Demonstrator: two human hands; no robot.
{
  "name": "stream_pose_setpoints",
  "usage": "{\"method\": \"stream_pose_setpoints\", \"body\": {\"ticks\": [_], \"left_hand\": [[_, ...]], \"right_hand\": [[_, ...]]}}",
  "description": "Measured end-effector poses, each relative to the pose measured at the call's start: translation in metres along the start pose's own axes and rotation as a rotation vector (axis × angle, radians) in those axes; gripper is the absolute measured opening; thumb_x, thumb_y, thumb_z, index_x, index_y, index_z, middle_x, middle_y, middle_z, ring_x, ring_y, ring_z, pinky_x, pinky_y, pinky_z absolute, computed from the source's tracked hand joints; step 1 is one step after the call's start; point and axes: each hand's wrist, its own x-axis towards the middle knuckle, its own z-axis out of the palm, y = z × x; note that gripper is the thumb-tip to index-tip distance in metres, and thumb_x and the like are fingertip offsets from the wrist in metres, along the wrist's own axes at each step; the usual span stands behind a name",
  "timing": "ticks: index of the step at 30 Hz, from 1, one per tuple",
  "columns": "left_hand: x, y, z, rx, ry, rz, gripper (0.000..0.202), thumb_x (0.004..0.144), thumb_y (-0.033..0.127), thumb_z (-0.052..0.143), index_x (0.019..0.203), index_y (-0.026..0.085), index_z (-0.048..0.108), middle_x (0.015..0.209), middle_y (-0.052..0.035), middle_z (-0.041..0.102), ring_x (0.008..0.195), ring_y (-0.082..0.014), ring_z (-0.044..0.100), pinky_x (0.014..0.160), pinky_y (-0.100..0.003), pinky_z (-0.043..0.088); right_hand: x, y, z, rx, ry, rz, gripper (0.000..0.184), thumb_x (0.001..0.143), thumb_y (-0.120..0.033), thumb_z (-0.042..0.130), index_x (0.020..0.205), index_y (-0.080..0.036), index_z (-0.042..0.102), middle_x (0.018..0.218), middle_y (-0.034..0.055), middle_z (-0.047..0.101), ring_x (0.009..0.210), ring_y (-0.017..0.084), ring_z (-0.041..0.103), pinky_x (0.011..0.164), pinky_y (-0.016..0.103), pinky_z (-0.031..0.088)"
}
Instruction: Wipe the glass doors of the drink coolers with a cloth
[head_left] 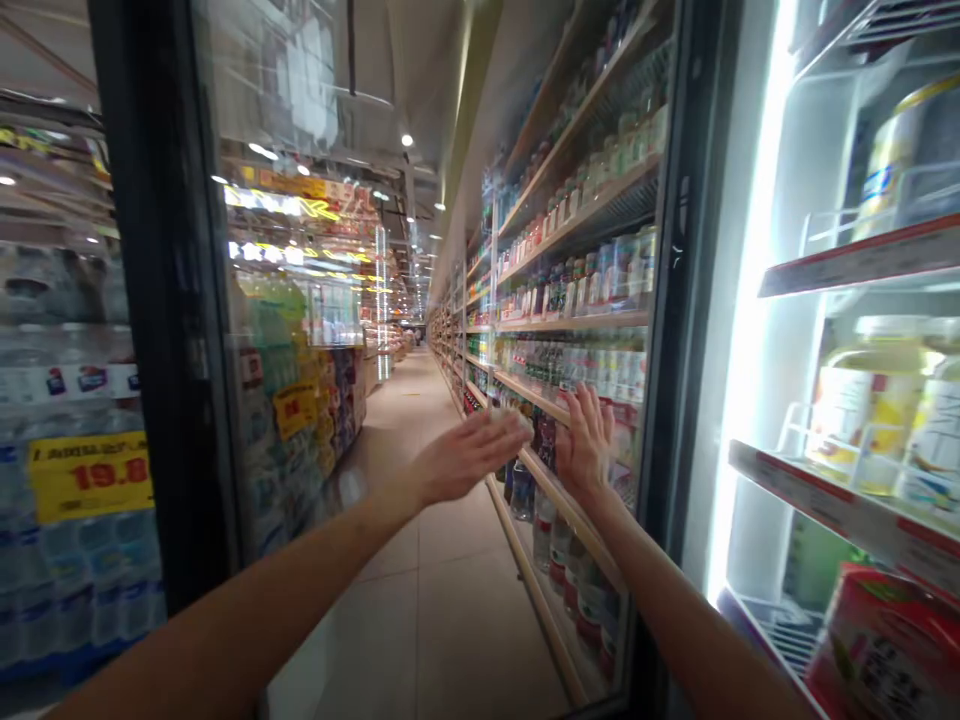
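Glass door point(450, 200) at frame centre is pressed by right hand point(585, 445), fingers spread; left hand point(465, 458) is held just beside it, fingers extended, blurred.

The glass door point(337, 200) closes off the way ahead — the right hand point(585, 440) lies flat against it. Right of its dark frame point(675, 300) the lit fridge shelves point(847, 262) are reachable, though bottles point(862, 400) crowd them.
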Motion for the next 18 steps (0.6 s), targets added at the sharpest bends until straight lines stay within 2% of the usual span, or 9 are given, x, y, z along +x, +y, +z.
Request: {"method": "stream_pose_setpoints", "body": {"ticks": [2, 3, 7, 8, 10, 13, 14, 16, 18], "left_hand": [[-0.009, -0.007, -0.007, 0.055, 0.019, -0.218, 0.052, 0.088, 0.013, 0.033, 0.140, 0.018, 0.031, 0.147, -0.0010, 0.031, 0.140, -0.0179, 0.013, 0.115, -0.039, 0.013], [-0.014, -0.008, -0.010, 0.065, 0.017, -0.247, 0.052, 0.088, 0.014, 0.034, 0.140, 0.018, 0.031, 0.148, -0.0021, 0.031, 0.141, -0.0188, 0.012, 0.115, -0.040, 0.012], [-0.046, -0.004, -0.018, 0.002, -0.077, 0.085, 0.049, 0.089, 0.022, 0.035, 0.138, 0.018, 0.034, 0.149, -0.0004, 0.027, 0.141, -0.0149, 0.011, 0.115, -0.034, 0.012], [-0.053, -0.007, -0.020, 0.002, -0.088, 0.106, 0.049, 0.089, 0.023, 0.035, 0.138, 0.019, 0.035, 0.149, 0.0002, 0.027, 0.141, -0.0144, 0.012, 0.116, -0.034, 0.012], [-0.065, -0.020, -0.027, 0.042, -0.068, -0.038, 0.051, 0.088, 0.020, 0.037, 0.140, 0.021, 0.032, 0.148, -0.0002, 0.030, 0.141, -0.0154, 0.012, 0.116, -0.037, 0.010], [-0.080, -0.042, -0.038, 0.143, 0.046, -0.402, 0.057, 0.087, 0.014, 0.041, 0.142, 0.022, 0.027, 0.145, -0.0043, 0.037, 0.141, -0.0189, 0.010, 0.115, -0.043, 0.011], [-0.086, -0.044, -0.041, 0.161, 0.071, -0.446, 0.058, 0.086, 0.013, 0.042, 0.141, 0.022, 0.028, 0.144, -0.0049, 0.038, 0.141, -0.0194, 0.010, 0.115, -0.043, 0.011], [-0.103, -0.039, -0.044, 0.139, 0.048, -0.337, 0.054, 0.087, 0.014, 0.041, 0.140, 0.022, 0.032, 0.144, -0.0039, 0.039, 0.141, -0.0190, 0.010, 0.115, -0.042, 0.010], [-0.121, -0.029, -0.047, 0.078, -0.055, -0.096, 0.048, 0.089, 0.019, 0.038, 0.137, 0.023, 0.038, 0.144, 0.0004, 0.038, 0.140, -0.0159, 0.013, 0.116, -0.038, 0.008]], "right_hand": [[0.002, -0.009, 0.003, -0.002, -0.004, -0.011, 0.051, 0.090, -0.024, 0.035, 0.141, -0.020, 0.028, 0.141, 0.0139, 0.042, 0.138, 0.023, 0.026, 0.109, 0.050, 0.023], [0.002, -0.014, 0.004, 0.001, -0.004, -0.023, 0.052, 0.090, -0.024, 0.035, 0.142, -0.021, 0.027, 0.142, 0.0137, 0.041, 0.138, 0.023, 0.025, 0.109, 0.051, 0.022], [0.004, -0.035, 0.009, 0.035, -0.013, -0.112, 0.053, 0.090, -0.022, 0.037, 0.142, -0.020, 0.026, 0.142, 0.0141, 0.040, 0.139, 0.023, 0.023, 0.110, 0.050, 0.019], [0.004, -0.040, 0.010, 0.047, -0.021, -0.132, 0.053, 0.090, -0.021, 0.037, 0.142, -0.020, 0.027, 0.142, 0.0141, 0.041, 0.139, 0.023, 0.022, 0.111, 0.049, 0.019], [0.006, -0.049, 0.012, 0.065, -0.034, -0.155, 0.054, 0.089, -0.020, 0.039, 0.141, -0.020, 0.028, 0.142, 0.0134, 0.041, 0.140, 0.023, 0.021, 0.111, 0.049, 0.018], [0.008, -0.058, 0.014, 0.086, -0.017, -0.159, 0.057, 0.087, -0.019, 0.040, 0.143, -0.020, 0.026, 0.145, 0.0121, 0.037, 0.140, 0.023, 0.020, 0.112, 0.049, 0.017], [0.009, -0.060, 0.014, 0.093, -0.014, -0.159, 0.058, 0.087, -0.019, 0.040, 0.143, -0.020, 0.025, 0.146, 0.0115, 0.035, 0.140, 0.023, 0.020, 0.112, 0.049, 0.016], [0.010, -0.065, 0.015, 0.108, -0.012, -0.163, 0.060, 0.087, -0.020, 0.041, 0.144, -0.022, 0.023, 0.147, 0.0103, 0.034, 0.140, 0.024, 0.021, 0.112, 0.050, 0.016], [0.010, -0.071, 0.016, 0.117, -0.026, -0.180, 0.060, 0.087, -0.021, 0.041, 0.144, -0.023, 0.023, 0.147, 0.0096, 0.034, 0.139, 0.024, 0.022, 0.112, 0.050, 0.016]]}}
